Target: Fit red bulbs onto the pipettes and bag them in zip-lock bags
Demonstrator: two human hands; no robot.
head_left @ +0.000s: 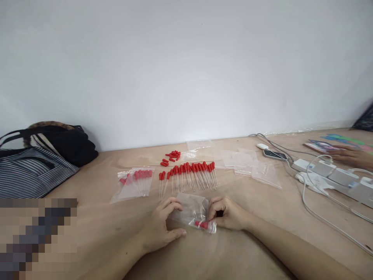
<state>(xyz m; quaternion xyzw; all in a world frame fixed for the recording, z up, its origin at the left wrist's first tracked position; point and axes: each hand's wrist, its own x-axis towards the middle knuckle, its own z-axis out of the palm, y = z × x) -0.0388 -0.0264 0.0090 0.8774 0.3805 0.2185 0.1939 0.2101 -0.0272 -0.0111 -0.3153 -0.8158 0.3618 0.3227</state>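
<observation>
A clear zip bag (189, 208) lies on the table in front of me, with a red-bulbed dropper (201, 224) inside near its zip end. My right hand (225, 212) pinches the bag's right edge between thumb and fingers. At the bag's left end rests my left hand (163, 225), its thumb and fingers spread apart, the fingertips at the plastic. Behind the bag stretches a row of glass droppers with red bulbs (192, 168). Left of that row are filled bags of droppers (136, 182). Loose red rubber bulbs (171, 155) lie farther back beside several glass tubes (189, 156).
Flat clear bags (247, 163) are spread at right of the droppers. Farther right are a power strip (340, 179) with white cables, a small dark device (274, 155) and another person's hand (349, 155). A striped bag (35, 167) stands at far left, against the wall.
</observation>
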